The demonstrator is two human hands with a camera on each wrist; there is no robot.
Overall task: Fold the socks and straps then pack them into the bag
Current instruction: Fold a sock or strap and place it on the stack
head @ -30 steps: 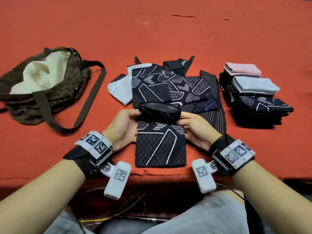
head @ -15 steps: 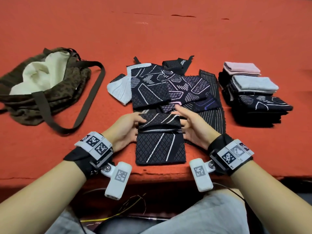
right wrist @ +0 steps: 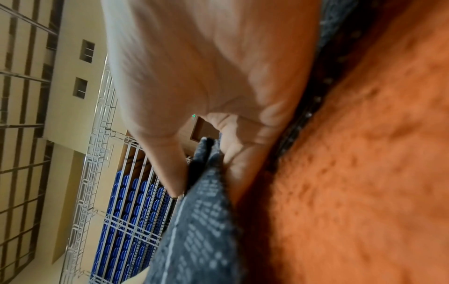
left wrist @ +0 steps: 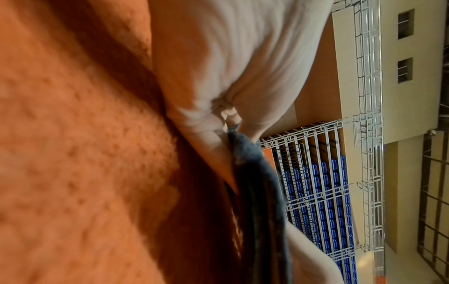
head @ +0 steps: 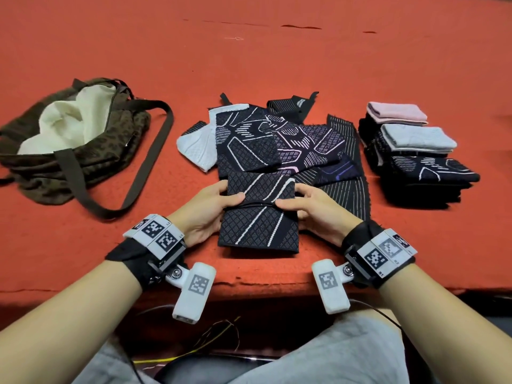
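Note:
A black sock with white line pattern point(head: 259, 217) lies near the table's front edge, its far half folded over toward me. My left hand point(head: 213, 209) pinches the fold's left edge, thumb on top. My right hand point(head: 310, 207) pinches the right edge the same way. In the left wrist view the dark sock edge point(left wrist: 252, 173) sits between thumb and fingers; in the right wrist view the patterned sock point(right wrist: 201, 221) is pinched likewise. Behind lies a loose pile of unfolded socks and straps point(head: 279, 139). The open brown bag point(head: 72, 139) lies at the left.
A stack of folded socks point(head: 415, 153), pink and grey ones on top, stands at the right. The bag's long strap point(head: 144, 173) loops across the red table cover point(head: 277, 51) toward the pile. The table's front edge point(head: 263, 284) runs just below my wrists.
The sock's far end, rolled up between my hands a second ago, has come over toward me and now lies flat on the near half. Both hands moved slightly nearer.

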